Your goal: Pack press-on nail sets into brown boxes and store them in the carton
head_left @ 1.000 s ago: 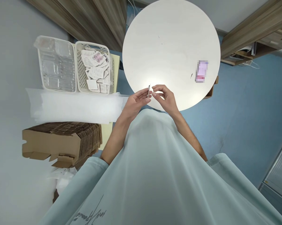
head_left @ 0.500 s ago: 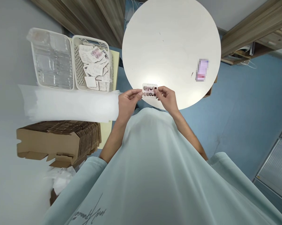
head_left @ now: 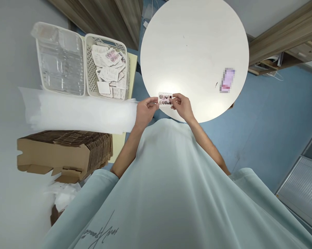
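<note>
A small white card of press-on nails (head_left: 165, 99), with two rows of patterned and dark nails, is held over the near edge of the round white table (head_left: 194, 58). My left hand (head_left: 146, 110) pinches the card's left edge between thumb and fingers. On the opposite side, my right hand (head_left: 183, 106) grips the card, its thumb lying over the nails at the right end. That thumb covers part of the card's right side.
To the left stand a basket of clear plastic cases (head_left: 61, 64) and a white basket (head_left: 87, 69) full of similar cards. Nearer lie white sheets (head_left: 80, 112) and a stack of folded cardboard boxes (head_left: 54, 154). A blurred purple item (head_left: 228, 79) rests on the table's right side.
The view has shifted slightly, moving the table and baskets in the picture. Both hands still hold the card, which is tilted a little differently; the right hand's fingers have shifted slightly.
</note>
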`<act>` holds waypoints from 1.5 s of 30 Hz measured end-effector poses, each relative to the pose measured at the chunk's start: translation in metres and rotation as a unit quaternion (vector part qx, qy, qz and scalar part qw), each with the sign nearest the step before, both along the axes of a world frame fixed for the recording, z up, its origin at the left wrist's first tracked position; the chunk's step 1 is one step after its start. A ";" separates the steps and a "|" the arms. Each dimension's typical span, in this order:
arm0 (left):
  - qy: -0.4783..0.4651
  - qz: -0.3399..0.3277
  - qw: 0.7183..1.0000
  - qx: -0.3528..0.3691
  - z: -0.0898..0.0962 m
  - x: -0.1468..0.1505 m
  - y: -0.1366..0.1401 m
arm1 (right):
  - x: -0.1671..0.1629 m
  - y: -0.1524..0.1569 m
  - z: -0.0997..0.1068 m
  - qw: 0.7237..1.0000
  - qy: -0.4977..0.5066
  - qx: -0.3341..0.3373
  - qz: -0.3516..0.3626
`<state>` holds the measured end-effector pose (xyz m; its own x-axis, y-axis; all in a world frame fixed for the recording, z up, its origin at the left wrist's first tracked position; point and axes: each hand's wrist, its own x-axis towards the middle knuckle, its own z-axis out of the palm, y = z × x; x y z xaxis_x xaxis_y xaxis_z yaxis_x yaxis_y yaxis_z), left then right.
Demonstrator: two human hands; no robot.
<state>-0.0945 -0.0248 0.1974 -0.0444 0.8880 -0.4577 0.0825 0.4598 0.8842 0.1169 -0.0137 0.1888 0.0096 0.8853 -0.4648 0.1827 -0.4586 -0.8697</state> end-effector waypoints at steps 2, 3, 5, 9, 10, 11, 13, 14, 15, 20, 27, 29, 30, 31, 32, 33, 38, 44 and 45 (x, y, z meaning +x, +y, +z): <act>0.007 -0.011 1.000 0.000 -0.003 -0.002 0.001 | 0.000 0.001 -0.005 1.000 -0.018 -0.005 0.012; 0.016 -0.018 1.000 -0.001 -0.004 -0.002 0.001 | 0.000 0.001 -0.008 0.999 -0.028 -0.010 0.019; 0.050 -0.037 0.998 0.001 -0.004 -0.004 0.002 | 0.002 0.000 -0.011 0.997 -0.061 -0.024 0.032; 0.130 -0.077 0.988 -0.006 -0.002 -0.014 0.004 | 0.010 -0.004 -0.013 0.983 -0.165 -0.055 0.051; 0.138 -0.079 0.987 -0.012 -0.002 -0.018 0.004 | 0.013 -0.005 -0.012 0.980 -0.182 -0.062 0.055; 0.141 -0.077 0.987 -0.016 -0.001 -0.022 0.005 | 0.014 -0.006 -0.011 0.977 -0.191 -0.068 0.059; 0.140 -0.067 0.988 -0.019 -0.001 -0.032 0.006 | 0.015 -0.006 -0.008 0.976 -0.193 -0.075 0.065; 0.138 -0.063 0.988 -0.018 -0.001 -0.038 0.007 | 0.015 -0.005 -0.006 0.976 -0.191 -0.075 0.068; 0.135 -0.058 0.989 -0.016 0.000 -0.045 0.008 | 0.013 -0.004 -0.004 0.977 -0.188 -0.073 0.069; 0.114 -0.030 0.993 0.001 0.006 -0.081 0.014 | -0.012 0.006 0.013 0.982 -0.174 -0.028 0.065; 0.119 0.018 0.992 0.032 0.007 -0.148 0.023 | -0.074 0.019 0.048 0.984 -0.151 0.031 0.086; 0.125 0.033 0.991 0.039 0.001 -0.174 0.026 | -0.094 0.022 0.057 0.984 -0.141 0.035 0.098; 0.130 0.041 0.990 0.043 -0.003 -0.188 0.028 | -0.104 0.023 0.061 0.984 -0.138 0.037 0.103; 0.138 0.052 0.988 0.048 -0.008 -0.204 0.031 | -0.114 0.025 0.064 0.984 -0.136 0.037 0.108; 0.149 0.064 0.985 0.053 -0.015 -0.219 0.033 | -0.123 0.026 0.068 0.984 -0.135 0.038 0.114; 0.162 0.080 0.982 0.056 -0.022 -0.235 0.036 | -0.132 0.027 0.071 0.983 -0.134 0.038 0.121; 0.246 0.163 0.955 0.039 -0.058 -0.305 0.064 | -0.167 0.033 0.082 0.981 -0.126 0.040 0.142; 0.331 0.137 0.932 0.049 -0.080 -0.346 0.122 | -0.183 0.038 0.092 0.981 -0.130 0.034 0.140; 0.327 0.135 0.934 0.050 -0.082 -0.349 0.131 | -0.184 0.038 0.093 0.981 -0.130 0.031 0.140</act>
<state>-0.4435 0.1063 0.1155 -0.5135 0.8412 -0.1692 0.5135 0.4593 0.7248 -0.0671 0.0243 0.2822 -0.1268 0.8965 -0.4246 0.5138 -0.3068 -0.8012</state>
